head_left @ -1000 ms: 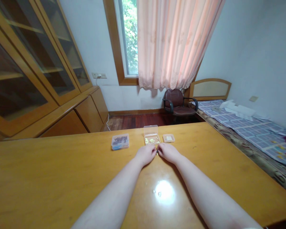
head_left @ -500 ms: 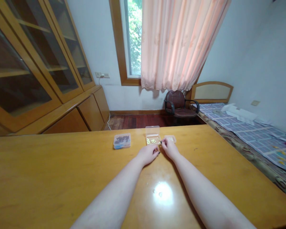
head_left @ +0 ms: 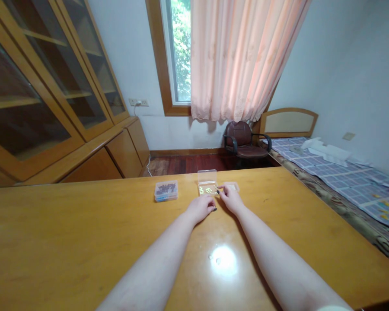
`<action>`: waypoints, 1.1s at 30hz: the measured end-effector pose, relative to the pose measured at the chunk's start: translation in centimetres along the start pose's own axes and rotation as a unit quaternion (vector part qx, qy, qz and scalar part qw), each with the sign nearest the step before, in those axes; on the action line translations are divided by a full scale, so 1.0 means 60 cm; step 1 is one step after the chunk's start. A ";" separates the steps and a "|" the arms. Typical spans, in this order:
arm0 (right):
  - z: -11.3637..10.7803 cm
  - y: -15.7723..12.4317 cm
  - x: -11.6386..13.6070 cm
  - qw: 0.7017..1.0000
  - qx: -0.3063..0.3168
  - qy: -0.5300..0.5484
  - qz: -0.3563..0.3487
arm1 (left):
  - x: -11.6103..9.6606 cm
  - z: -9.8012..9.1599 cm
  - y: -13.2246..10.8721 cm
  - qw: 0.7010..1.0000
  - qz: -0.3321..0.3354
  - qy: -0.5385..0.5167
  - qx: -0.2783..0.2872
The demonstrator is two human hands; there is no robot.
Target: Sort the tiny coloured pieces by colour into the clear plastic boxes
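A small clear box stands with its lid raised near the table's far edge, several yellow-green pieces in it. My left hand rests at the box's near side, its fingers curled together; whatever they hold is too small to make out. At the box's right end is my right hand, thumb and forefinger reaching over the rim with a little gap between them. Partly behind that hand lies a pale flat container. Farther left sits a clear box of dark pieces with a blue layer beneath.
The wooden table spans the foreground, with a small ring-like item by the bright reflection. Beyond its far edge stands a brown armchair. A bed is on the right, a glass-door cabinet on the left.
My right hand's fingertips have moved slightly left and over the box's right end, and the thumb and forefinger have parted. My left hand has barely moved. The view has shifted slightly.
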State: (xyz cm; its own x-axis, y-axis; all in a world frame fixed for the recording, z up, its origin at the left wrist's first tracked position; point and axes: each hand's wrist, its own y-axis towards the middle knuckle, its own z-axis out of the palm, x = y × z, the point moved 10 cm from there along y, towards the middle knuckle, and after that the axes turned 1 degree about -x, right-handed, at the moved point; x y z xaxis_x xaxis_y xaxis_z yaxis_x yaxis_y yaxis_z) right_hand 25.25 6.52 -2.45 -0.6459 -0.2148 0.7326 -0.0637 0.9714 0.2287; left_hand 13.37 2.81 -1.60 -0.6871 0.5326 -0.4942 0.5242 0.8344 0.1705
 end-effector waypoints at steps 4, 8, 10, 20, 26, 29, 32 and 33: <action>-0.012 -0.001 0.000 0.999 -0.033 0.020 -0.012 | 0.015 -0.026 0.005 0.996 -0.022 -0.041 -0.072; -0.008 0.001 -0.009 0.998 -0.034 0.049 -0.002 | 0.054 -0.068 0.001 0.982 -0.073 -0.031 -0.173; -0.004 0.001 -0.011 0.998 -0.029 0.055 0.002 | 0.070 -0.073 -0.001 0.978 -0.091 -0.009 -0.186; 0.004 -0.016 0.004 1.000 0.023 -0.006 -0.007 | 0.099 -0.085 -0.010 0.963 -0.148 0.007 -0.225; 0.005 -0.017 0.008 0.999 0.029 -0.004 -0.017 | 0.076 -0.092 -0.021 0.964 -0.210 0.098 -0.127; 0.004 -0.015 0.006 1.000 0.023 0.006 -0.014 | 0.064 -0.080 -0.027 0.950 -0.249 0.176 -0.070; 0.006 -0.014 0.007 0.999 0.028 0.002 -0.020 | 0.042 -0.062 -0.022 0.952 -0.226 0.204 -0.035; 0.007 -0.014 0.007 0.999 0.030 -0.002 -0.023 | 0.035 -0.056 -0.020 0.954 -0.213 0.208 -0.024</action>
State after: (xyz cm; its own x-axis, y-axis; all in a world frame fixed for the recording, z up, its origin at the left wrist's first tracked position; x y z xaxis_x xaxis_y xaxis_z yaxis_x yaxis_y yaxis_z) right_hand 24.71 5.64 -2.63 -0.6436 -0.2583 0.7204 -0.1385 0.9651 0.2223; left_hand 9.62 3.41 0.05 -0.9782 0.1459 -0.1477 0.1362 0.9879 0.0736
